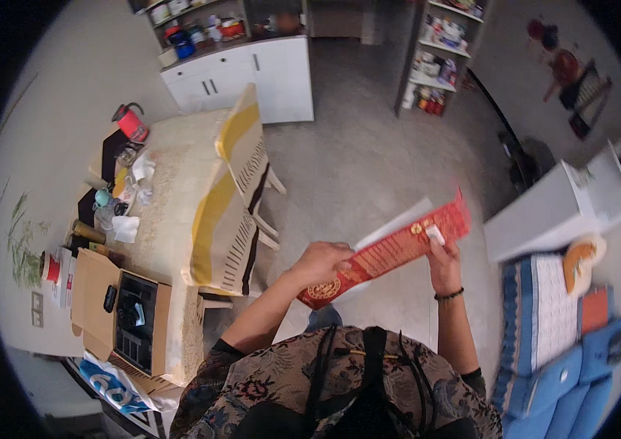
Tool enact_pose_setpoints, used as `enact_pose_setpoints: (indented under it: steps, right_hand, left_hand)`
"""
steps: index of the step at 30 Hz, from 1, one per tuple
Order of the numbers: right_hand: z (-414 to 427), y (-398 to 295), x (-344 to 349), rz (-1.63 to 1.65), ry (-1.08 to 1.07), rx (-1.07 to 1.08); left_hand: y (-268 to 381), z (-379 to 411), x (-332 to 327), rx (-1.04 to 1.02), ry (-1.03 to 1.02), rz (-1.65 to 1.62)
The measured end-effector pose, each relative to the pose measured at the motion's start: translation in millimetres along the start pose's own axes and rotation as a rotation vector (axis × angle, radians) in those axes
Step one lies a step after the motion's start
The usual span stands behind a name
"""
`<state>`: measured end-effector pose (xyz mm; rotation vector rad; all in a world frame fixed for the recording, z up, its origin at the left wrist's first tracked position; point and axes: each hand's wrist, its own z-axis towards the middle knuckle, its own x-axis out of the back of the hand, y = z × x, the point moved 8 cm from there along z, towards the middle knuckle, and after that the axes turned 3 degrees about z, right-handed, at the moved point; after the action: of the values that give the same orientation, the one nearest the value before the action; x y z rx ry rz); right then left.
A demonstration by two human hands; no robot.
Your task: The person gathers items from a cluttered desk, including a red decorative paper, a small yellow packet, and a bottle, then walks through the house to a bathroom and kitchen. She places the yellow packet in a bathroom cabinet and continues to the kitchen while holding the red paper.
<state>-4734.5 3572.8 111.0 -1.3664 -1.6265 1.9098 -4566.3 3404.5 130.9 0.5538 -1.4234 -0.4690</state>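
Observation:
A long red printed sheet or flat packet (pixel 384 258) with gold writing and a round gold emblem stretches slantwise in front of me. My left hand (pixel 326 265) grips its lower left end, the thumb lying on top. Towards the upper right end, my right hand (pixel 443 266) pinches a small white block-like piece (pixel 435 235) against the red surface; what that piece is, I cannot tell. White backing or paper (pixel 395 224) shows behind the red sheet's far edge. The sheet is held above the grey floor, and its upper right corner looks blurred.
Left of me, a cloth-covered table (pixel 179 142) carries an open cardboard box (pixel 140 324) and a red kettle (pixel 132 123). Draped chairs (pixel 233 219) stand along it. A blue sofa (pixel 530 329) and white shelf unit (pixel 541 214) are on the right, white cabinets (pixel 283 82) ahead.

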Motion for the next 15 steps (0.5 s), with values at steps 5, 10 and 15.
enact_pose_setpoints:
  steps: [5, 10, 15]
  right_hand:
    - [112, 63, 4, 0.044, 0.091, -0.032]
    - [232, 62, -22, -0.018, 0.171, 0.002]
    - [346, 34, -51, 0.059, 0.199, 0.095]
  left_hand:
    - [-119, 66, -3, 0.052, -0.094, -0.157]
    - [-206, 167, 31, 0.118, -0.150, -0.209]
    - [-271, 258, 59, -0.021, -0.113, -0.397]
